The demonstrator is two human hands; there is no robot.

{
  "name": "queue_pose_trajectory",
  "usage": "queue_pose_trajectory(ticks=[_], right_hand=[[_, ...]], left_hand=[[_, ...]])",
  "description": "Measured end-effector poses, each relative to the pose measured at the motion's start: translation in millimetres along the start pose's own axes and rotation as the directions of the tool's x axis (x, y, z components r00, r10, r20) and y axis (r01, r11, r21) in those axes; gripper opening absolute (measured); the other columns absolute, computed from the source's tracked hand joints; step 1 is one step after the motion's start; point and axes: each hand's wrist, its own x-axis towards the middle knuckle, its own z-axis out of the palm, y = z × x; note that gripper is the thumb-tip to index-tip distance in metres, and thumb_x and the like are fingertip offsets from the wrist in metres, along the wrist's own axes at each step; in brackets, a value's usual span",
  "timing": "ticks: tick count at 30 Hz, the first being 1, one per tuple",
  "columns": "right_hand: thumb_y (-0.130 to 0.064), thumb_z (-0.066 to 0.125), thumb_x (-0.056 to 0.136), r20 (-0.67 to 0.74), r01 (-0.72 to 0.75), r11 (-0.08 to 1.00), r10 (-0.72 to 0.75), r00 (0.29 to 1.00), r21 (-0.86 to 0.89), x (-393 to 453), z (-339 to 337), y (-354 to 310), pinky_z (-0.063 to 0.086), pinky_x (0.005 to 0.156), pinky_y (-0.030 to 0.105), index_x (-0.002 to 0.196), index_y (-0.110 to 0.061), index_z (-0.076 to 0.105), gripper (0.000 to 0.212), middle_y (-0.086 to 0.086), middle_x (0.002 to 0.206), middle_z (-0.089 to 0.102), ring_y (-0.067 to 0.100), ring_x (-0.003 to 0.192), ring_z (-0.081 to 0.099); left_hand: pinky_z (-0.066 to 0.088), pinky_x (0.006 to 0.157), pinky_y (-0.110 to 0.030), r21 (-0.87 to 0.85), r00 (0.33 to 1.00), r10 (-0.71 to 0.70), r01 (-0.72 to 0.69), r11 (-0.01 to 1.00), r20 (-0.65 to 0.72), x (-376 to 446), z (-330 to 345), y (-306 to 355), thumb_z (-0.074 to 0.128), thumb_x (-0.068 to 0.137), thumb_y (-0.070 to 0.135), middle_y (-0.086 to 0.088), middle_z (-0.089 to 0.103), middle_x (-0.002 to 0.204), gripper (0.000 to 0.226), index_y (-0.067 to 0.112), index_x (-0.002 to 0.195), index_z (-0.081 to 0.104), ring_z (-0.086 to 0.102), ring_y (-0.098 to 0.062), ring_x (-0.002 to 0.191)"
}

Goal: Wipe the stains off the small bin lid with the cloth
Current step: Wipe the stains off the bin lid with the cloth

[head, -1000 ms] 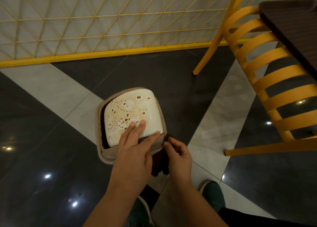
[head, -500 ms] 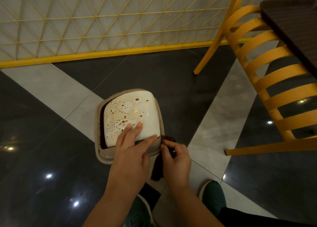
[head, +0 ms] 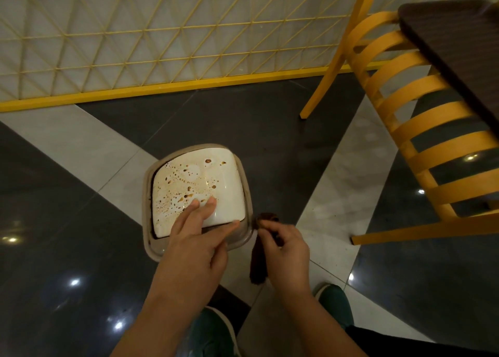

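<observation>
Green shoes (head: 336, 306) sit nearest us at the bottom edge, on the floor (head: 67, 248) of dark glossy and pale tiles. Above them we note the right hand (head: 286, 244), fingers curled round a dark brown cloth (head: 258, 262); the cloth hangs below the fist, and a bunched end shows above the fingertips, just beside the bin's right rim. We cannot tell whether cloth and rim touch. The left hand (head: 193, 244) lies with straight fingers (head: 206, 207) pressed on the near edge of the small bin lid (head: 213, 178), thumb along the rim.

The lid is white, glossy and spotted with brown stains, densest on its left half. It sits tilted in the top of a beige bin (head: 247, 194) standing on the floor, a dark gap showing along its left side.

Further right: a yellow slatted chair (head: 421, 119) and a dark brown bench (head: 453, 46) corner above it. Farthest: a yellow lattice panel (head: 162, 33) with a yellow base rail.
</observation>
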Motion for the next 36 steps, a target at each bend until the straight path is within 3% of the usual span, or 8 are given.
queue_pose_trajectory(ticks=[3,8,14,17,20,26,33,36], right_hand=[[-0.024,0.063,0.091,0.01,-0.027,0.985,0.025,1.0,0.171,1,7,-15,0.05,0.095,0.022,0.103,-0.046,0.064,0.025,-0.022,0.106,0.058,-0.004,0.101,0.057],[-0.02,0.064,0.09,0.051,-0.063,0.977,0.054,0.997,0.202,-24,18,-11,0.053,0.094,0.032,0.093,-0.051,0.063,0.031,-0.029,0.099,0.059,-0.003,0.1,0.059],[-0.018,0.063,0.09,0.042,0.089,0.981,-0.098,0.994,0.173,-29,23,-28,0.047,0.089,0.012,0.098,-0.053,0.059,0.036,-0.028,0.104,0.059,-0.008,0.104,0.056],[-0.027,0.057,0.095,0.043,-0.016,0.978,0.007,0.999,0.207,-3,28,-36,0.047,0.09,0.012,0.12,-0.049,0.051,0.034,-0.032,0.11,0.054,-0.009,0.104,0.055],[-0.033,0.054,0.095,0.043,-0.074,0.993,0.07,0.997,0.087,17,33,-31,0.052,0.095,0.029,0.122,-0.036,0.06,0.027,-0.017,0.112,0.059,0.0,0.101,0.057],[-0.027,0.059,0.093,0.142,-0.033,0.999,0.034,0.989,-0.011,-17,21,-16,0.05,0.085,0.014,0.097,-0.047,0.062,0.021,-0.025,0.098,0.061,-0.007,0.091,0.058],[-0.033,0.053,0.096,0.01,-0.068,0.992,0.069,0.998,-0.108,41,32,-39,0.054,0.086,0.027,0.115,-0.032,0.065,0.022,-0.011,0.107,0.063,0.004,0.091,0.06],[-0.034,0.052,0.096,0.04,-0.016,0.978,0.025,0.999,-0.208,28,27,-33,0.049,0.084,0.018,0.115,-0.034,0.064,0.022,-0.013,0.107,0.06,0.002,0.09,0.057]], left_hand=[[0.013,0.108,-0.026,0.028,0.999,-0.019,0.018,0.999,0.039,-2,-12,-2,0.059,0.087,0.027,0.012,0.037,0.143,0.033,0.044,0.116,0.06,0.019,-0.009,0.138],[0.03,0.102,-0.028,-0.075,0.985,-0.158,0.152,0.986,-0.075,-1,-10,6,0.065,0.083,0.028,0.012,0.035,0.137,0.058,0.04,0.134,0.041,0.025,-0.005,0.127],[0.026,0.109,-0.035,-0.028,0.967,-0.246,0.245,0.969,-0.07,3,-7,4,0.066,0.083,0.026,0.009,0.027,0.149,0.064,0.036,0.139,0.037,0.013,-0.011,0.133],[0.024,0.108,-0.033,-0.016,0.967,-0.238,0.238,0.971,-0.095,4,-7,5,0.067,0.082,0.024,0.008,0.031,0.148,0.063,0.034,0.138,0.04,0.016,-0.012,0.133],[0.026,0.109,-0.034,-0.001,0.965,-0.247,0.248,0.969,-0.088,5,-5,6,0.067,0.082,0.024,0.007,0.032,0.147,0.062,0.033,0.138,0.041,0.017,-0.014,0.133],[0.024,0.111,-0.035,-0.005,0.961,-0.267,0.267,0.964,-0.072,6,-7,5,0.066,0.084,0.025,0.009,0.029,0.148,0.063,0.035,0.139,0.037,0.014,-0.014,0.135],[0.016,0.106,-0.025,-0.021,0.965,-0.238,0.238,0.971,-0.108,6,-6,5,0.067,0.083,0.021,0.008,0.032,0.147,0.062,0.033,0.138,0.04,0.014,-0.01,0.131],[0.021,0.11,-0.029,-0.021,0.965,-0.243,0.242,0.97,-0.101,6,-6,5,0.065,0.085,0.023,0.009,0.03,0.148,0.062,0.033,0.139,0.038,0.014,-0.012,0.133]])
